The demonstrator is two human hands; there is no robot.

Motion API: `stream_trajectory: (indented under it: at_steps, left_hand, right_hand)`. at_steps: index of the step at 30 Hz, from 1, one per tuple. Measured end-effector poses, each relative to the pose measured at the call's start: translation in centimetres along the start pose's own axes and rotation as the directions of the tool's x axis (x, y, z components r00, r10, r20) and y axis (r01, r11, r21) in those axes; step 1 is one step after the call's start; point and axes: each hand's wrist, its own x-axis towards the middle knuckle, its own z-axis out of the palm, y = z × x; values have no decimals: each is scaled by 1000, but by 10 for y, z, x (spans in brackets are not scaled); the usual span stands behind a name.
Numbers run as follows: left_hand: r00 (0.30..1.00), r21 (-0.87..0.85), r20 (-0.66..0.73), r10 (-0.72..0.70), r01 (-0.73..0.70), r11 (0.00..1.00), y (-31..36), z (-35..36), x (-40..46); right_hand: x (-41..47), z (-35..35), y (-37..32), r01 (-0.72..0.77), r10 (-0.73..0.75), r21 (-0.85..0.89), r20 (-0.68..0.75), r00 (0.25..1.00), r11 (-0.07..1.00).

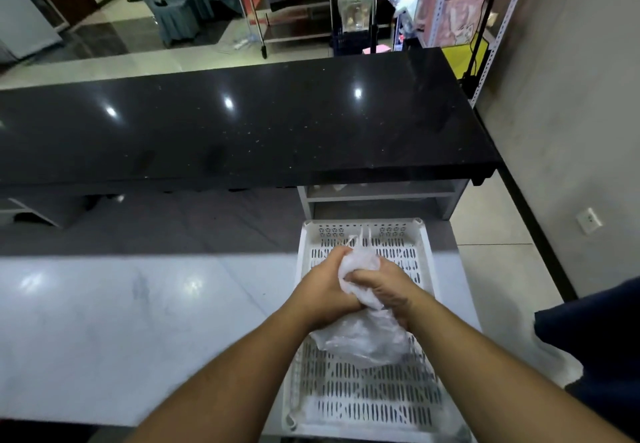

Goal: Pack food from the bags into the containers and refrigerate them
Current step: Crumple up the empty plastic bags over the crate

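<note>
A clear plastic bag [363,335] is bunched up between both my hands above a white slotted plastic crate [367,404]. My left hand [325,287] clenches the bag's upper part from the left. From the right, my right hand [381,290] squeezes the same crumpled top. The bag's lower part hangs down to the crate floor; I cannot tell what is inside it. No food containers are in view.
The crate sits on a pale marble counter [121,321]. Behind it runs a raised black stone ledge [242,124]. A wall with a socket [588,221] stands at the right, and a dark cloth [595,332] lies at the right edge.
</note>
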Motion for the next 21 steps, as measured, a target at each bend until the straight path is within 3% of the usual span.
stream_trajectory:
  at_steps: [2,4,7,9,11,14,15,18,19,21]
  left_hand:
    - [997,1,-69,-21,21,1000,7,-4,0]
    - [993,-4,-114,-21,21,1000,11,-10,0]
    - [994,-25,-104,-29,27,999,19,-24,0]
    - [998,-133,-61,-36,27,991,23,-33,-2]
    - [998,-318,-24,-55,45,947,33,-37,-9]
    - [997,-514,-64,-50,10,858,49,-36,-10]
    - [994,-482,-107,-36,-20,876,53,-35,-8]
    - [961,-79,-277,-8,-14,997,48,-31,3]
    - [943,-49,-332,-28,12,999,43,-28,3]
    - [891,-158,-437,-125,60,986,41,-25,-2]
  right_hand:
    - [-7,2,-5,66,-64,43,-29,997,997]
    - [-13,1,-9,175,-179,-56,-67,982,983]
    - [-19,-11,-23,388,-468,-344,-191,863,855]
    - [-21,-22,-38,433,-522,-344,-228,822,833]
    - [-27,-21,-52,358,-388,-257,-76,919,898]
    - [-36,-7,-61,15,-23,86,97,995,996]
    - [-37,-2,-59,-39,13,197,135,991,980]
    - [-40,10,-51,-135,66,409,179,982,902]
    - [-42,12,-46,-159,64,444,221,973,882]
    - [-45,18,-45,-167,42,450,273,961,877]
